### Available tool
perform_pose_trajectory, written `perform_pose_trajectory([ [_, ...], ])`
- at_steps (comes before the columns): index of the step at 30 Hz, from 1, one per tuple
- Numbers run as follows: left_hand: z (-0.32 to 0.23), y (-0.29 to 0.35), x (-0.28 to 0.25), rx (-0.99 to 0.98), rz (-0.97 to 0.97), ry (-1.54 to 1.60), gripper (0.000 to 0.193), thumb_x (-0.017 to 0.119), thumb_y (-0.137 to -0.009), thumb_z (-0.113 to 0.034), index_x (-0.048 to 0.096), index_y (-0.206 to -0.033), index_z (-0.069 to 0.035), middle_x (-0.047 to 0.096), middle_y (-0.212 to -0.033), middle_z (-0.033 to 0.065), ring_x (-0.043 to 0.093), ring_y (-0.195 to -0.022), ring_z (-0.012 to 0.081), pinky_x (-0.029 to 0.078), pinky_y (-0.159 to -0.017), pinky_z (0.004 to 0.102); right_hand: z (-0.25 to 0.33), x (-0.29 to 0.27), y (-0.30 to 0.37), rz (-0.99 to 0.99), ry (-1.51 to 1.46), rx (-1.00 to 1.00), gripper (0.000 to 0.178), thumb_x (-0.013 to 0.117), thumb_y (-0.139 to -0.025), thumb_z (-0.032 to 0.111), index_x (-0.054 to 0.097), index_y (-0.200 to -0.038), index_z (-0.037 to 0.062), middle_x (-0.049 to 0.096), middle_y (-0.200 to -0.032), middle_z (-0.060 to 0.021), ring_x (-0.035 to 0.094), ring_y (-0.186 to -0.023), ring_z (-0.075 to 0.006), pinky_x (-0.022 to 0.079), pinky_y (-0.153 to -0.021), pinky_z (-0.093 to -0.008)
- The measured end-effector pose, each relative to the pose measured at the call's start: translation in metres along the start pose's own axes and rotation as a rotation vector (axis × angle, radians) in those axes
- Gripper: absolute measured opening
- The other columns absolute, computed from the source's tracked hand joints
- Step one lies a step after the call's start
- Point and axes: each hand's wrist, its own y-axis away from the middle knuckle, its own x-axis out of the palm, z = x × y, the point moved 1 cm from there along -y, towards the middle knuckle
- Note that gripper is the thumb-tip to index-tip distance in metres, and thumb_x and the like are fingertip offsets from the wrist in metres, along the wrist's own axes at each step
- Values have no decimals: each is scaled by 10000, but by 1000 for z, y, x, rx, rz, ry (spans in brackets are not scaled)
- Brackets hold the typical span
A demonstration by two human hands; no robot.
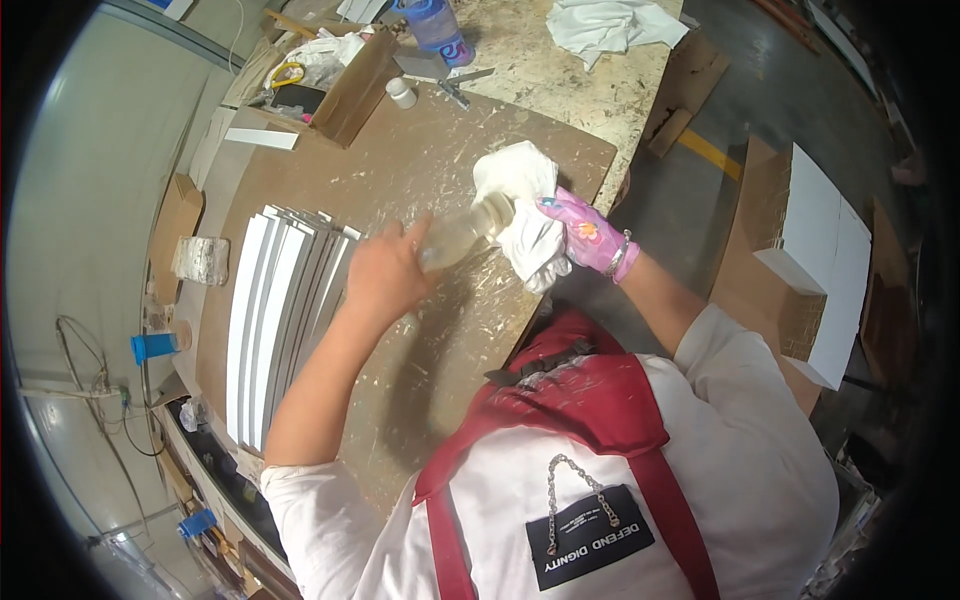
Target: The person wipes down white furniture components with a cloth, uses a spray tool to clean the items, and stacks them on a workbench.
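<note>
My bare left hand (388,268) is closed around a translucent bottle (456,238), which lies tilted over the table with its narrower end toward the right. That end meets a bunched white cloth (524,180). On my right hand (588,234) is a pink glove with a flower print, and its fingers grip the cloth near the table's right edge. The cloth hangs down below the bottle's end. To the left of my left forearm lies a row of long white strips (275,320) stacked side by side.
A cardboard box (362,85) holding cloth and yellow-handled scissors stands at the back, near a small white bottle (401,93) and a blue-topped jug (436,30). Another white cloth (612,28) lies far right. Cardboard with white panels (825,245) stands right of the table.
</note>
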Motion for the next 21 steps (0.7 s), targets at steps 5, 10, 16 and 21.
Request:
perform_pose_trajectory([
  [5, 6, -25, -9, 20, -36, -96, 675, 731, -680, -279, 479, -1290, -137, 592, -931, 159, 620, -808, 342, 502, -723, 412, 1, 1, -6, 11, -44, 4, 392, 500, -926, 158, 421, -1293, 43, 560, -1178, -88, 579, -1056, -175, 471, -912, -316],
  [10, -2, -24, -9, 81, -58, -199, 657, 731, -680, -270, 490, -1276, -133, 595, -935, 145, 621, -822, 333, 500, -731, 412, 3, 0, -6, 21, -110, 1, 398, 483, -926, 140, 411, -1305, 43, 554, -1184, -85, 573, -1068, -181, 472, -925, -327],
  [16, -26, -13, -18, 100, -4, -103, 655, 724, -674, -268, 493, -1270, -126, 600, -921, 135, 624, -811, 323, 506, -734, 397, -3, -6, -2, -22, -13, -41, 373, 444, -952, 192, 439, -1286, 26, 549, -1207, -101, 561, -1103, -189, 460, -939, -314],
  [21, -7, -19, -20, 39, -38, -197, 643, 716, -681, -273, 497, -1267, -125, 599, -920, 138, 628, -785, 321, 501, -724, 391, -19, -49, -12, -12, 348, -154, 362, 440, -958, 205, 482, -1247, -9, 560, -1196, -110, 555, -1098, -168, 452, -943, -298],
])
